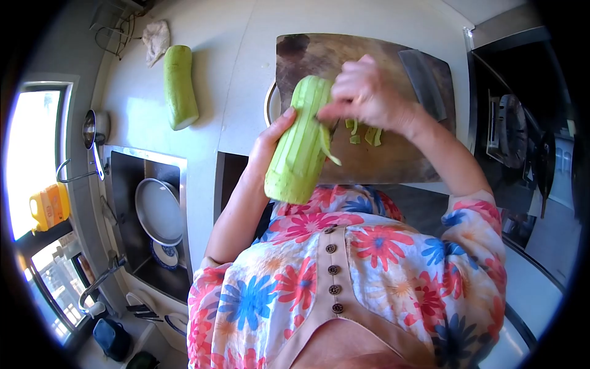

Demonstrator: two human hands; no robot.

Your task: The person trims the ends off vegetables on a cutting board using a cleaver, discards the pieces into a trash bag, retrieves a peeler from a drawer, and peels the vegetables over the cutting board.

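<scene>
My left hand (273, 138) is wrapped round a long pale-green gourd (295, 154), held tilted above the near-left part of the cutting board (393, 163). Lighter stripes run along the gourd where skin is off, and a thin strip of peel (327, 147) hangs from its right side. Against that side, my right hand (365, 92) is closed on a peeler, mostly hidden by the fingers; only a small dark part shows. Small pieces of peel (370, 135) lie on the board below this hand. A broad-bladed cleaver (424, 83) rests on the board's right side.
Another green gourd (179, 89), one end cut, lies on the counter at the left near a crumpled cloth (156, 43). The sink (126, 209) holds a round pan (158, 209) and a patterned dish (165, 253). Partly under the board sits a white bowl (270, 107).
</scene>
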